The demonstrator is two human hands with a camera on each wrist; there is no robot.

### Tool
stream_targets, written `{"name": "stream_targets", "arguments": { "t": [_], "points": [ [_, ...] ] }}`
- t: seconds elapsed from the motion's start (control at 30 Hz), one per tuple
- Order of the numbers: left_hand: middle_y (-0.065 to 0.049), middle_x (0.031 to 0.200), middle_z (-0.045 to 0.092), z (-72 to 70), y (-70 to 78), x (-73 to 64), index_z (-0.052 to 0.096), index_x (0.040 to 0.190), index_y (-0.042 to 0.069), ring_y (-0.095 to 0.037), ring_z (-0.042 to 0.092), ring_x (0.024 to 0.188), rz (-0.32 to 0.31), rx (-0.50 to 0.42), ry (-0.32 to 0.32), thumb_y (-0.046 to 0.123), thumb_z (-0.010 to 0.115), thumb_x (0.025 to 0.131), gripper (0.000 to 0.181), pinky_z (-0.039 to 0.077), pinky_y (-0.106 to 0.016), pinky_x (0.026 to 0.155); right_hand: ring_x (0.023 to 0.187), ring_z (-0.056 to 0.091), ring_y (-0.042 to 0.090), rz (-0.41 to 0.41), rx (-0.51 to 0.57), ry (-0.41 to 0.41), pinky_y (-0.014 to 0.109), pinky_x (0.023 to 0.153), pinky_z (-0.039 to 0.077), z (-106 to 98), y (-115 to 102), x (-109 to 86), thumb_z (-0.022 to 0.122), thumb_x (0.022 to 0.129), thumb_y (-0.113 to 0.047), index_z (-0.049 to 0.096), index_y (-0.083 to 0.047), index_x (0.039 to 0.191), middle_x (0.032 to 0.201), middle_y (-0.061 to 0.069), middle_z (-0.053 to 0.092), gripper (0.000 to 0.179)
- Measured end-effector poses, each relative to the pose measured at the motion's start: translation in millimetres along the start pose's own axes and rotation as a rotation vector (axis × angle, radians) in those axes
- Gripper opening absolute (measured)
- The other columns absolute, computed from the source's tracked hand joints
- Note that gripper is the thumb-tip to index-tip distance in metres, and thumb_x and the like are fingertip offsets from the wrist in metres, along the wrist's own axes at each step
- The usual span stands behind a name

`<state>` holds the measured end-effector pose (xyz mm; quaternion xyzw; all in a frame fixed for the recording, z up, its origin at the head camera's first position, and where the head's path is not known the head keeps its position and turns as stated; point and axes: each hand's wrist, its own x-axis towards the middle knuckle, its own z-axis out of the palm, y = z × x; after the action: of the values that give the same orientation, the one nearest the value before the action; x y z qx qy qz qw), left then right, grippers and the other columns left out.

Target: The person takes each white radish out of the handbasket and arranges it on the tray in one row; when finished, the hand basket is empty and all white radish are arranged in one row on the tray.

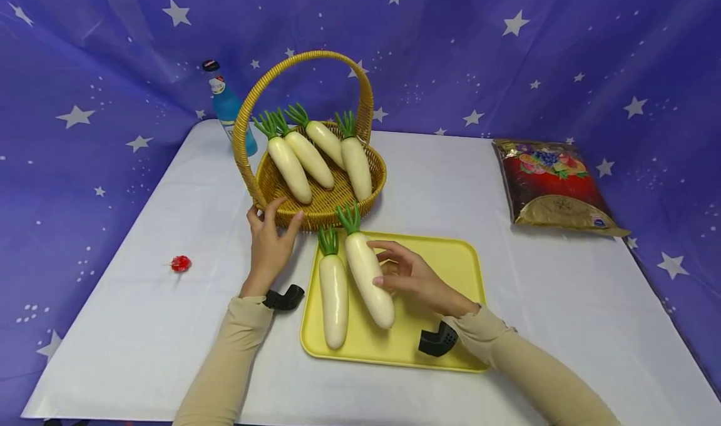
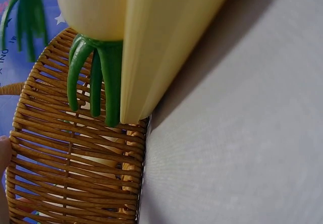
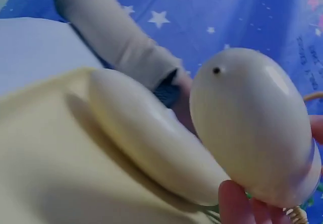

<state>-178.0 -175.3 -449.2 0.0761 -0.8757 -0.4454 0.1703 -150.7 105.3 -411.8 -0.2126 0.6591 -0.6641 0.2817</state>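
Note:
My right hand [image 1: 414, 279] holds a white radish [image 1: 366, 276] with green stalks by its side, tilted over the yellow tray [image 1: 434, 357]. In the right wrist view, the rounded end of this held radish [image 3: 247, 118] stands above the tray, fingers on both sides. A second radish [image 1: 335, 301] lies on the tray's left part. With my left hand [image 1: 270, 244] I grip the front left rim of a wicker basket [image 1: 380, 179], near the foot of its tall handle. Several radishes, including one near the left [image 1: 290, 169], lie inside the basket, stalks toward the back.
A blue bottle [image 1: 228, 107] stands behind the basket at the left. On the table's left side lies a small red lollipop [image 1: 180, 263]. A dark red and gold packet [image 1: 557, 188] lies at the back right. Starry purple cloth [image 1: 450, 50] hangs behind the table.

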Motion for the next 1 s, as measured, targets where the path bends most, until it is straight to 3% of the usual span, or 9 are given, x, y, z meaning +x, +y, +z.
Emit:
{"name": "stream_targets", "arguments": {
  "t": [0.27, 0.47, 0.7, 0.83, 1.0],
  "points": [
    [-0.027, 0.140, 0.011, -1.2, -0.4, -0.1, 0.042, 0.131, 0.023, -0.044, 0.027, 0.126, 0.005, -0.003, 0.002, 0.052, 0.053, 0.085, 0.055, 0.033, -0.058, 0.092, 0.093, 0.059, 0.018, 0.058, -0.140, 0.106, 0.026, 0.079, 0.046, 17.5, 19.6, -8.2, 0.069, 0.080, -0.017, 0.043, -0.021, 0.132, 0.115, 0.014, 0.049, 0.058],
    [-0.028, 0.140, 0.011, -0.4, -0.8, -0.6, 0.042, 0.131, 0.024, -0.044, 0.029, 0.125, 0.006, -0.003, 0.003, 0.052, 0.053, 0.085, 0.055, 0.034, -0.058, 0.091, 0.088, 0.057, 0.021, 0.071, -0.201, 0.130, 0.025, 0.068, 0.048, 25.1, 26.3, -9.0, 0.068, 0.081, -0.017, 0.045, -0.021, 0.131, 0.111, 0.018, 0.053, 0.056],
    [-0.029, 0.139, 0.013, 2.0, -0.6, -1.3, 0.043, 0.130, 0.022, -0.045, 0.031, 0.123, 0.024, -0.008, 0.015, 0.050, 0.054, 0.085, 0.054, 0.035, -0.058, 0.090, 0.081, 0.058, 0.018, 0.110, -0.138, 0.143, 0.033, 0.065, 0.053, 32.6, 25.9, -13.6, 0.067, 0.082, -0.016, 0.049, -0.010, 0.127, 0.112, 0.020, 0.049, 0.048],
    [-0.029, 0.138, 0.013, 1.4, -0.5, -1.0, 0.043, 0.130, 0.022, -0.044, 0.031, 0.123, 0.031, -0.004, 0.022, 0.049, 0.055, 0.085, 0.053, 0.035, -0.057, 0.090, 0.078, 0.060, 0.016, 0.062, -0.125, 0.124, 0.037, 0.064, 0.054, 35.5, 20.3, -14.4, 0.065, 0.083, -0.013, 0.053, -0.004, 0.121, 0.116, 0.021, 0.051, 0.040],
    [-0.028, 0.139, 0.013, 0.1, -0.6, -0.6, 0.043, 0.130, 0.022, -0.044, 0.030, 0.124, 0.028, -0.001, 0.022, 0.050, 0.054, 0.086, 0.053, 0.034, -0.057, 0.091, 0.076, 0.059, 0.009, -0.014, -0.207, 0.098, 0.029, 0.063, 0.052, 44.6, 14.7, -14.9, 0.065, 0.084, -0.012, 0.057, -0.003, 0.115, 0.110, 0.018, 0.052, 0.034]
  ]
}}
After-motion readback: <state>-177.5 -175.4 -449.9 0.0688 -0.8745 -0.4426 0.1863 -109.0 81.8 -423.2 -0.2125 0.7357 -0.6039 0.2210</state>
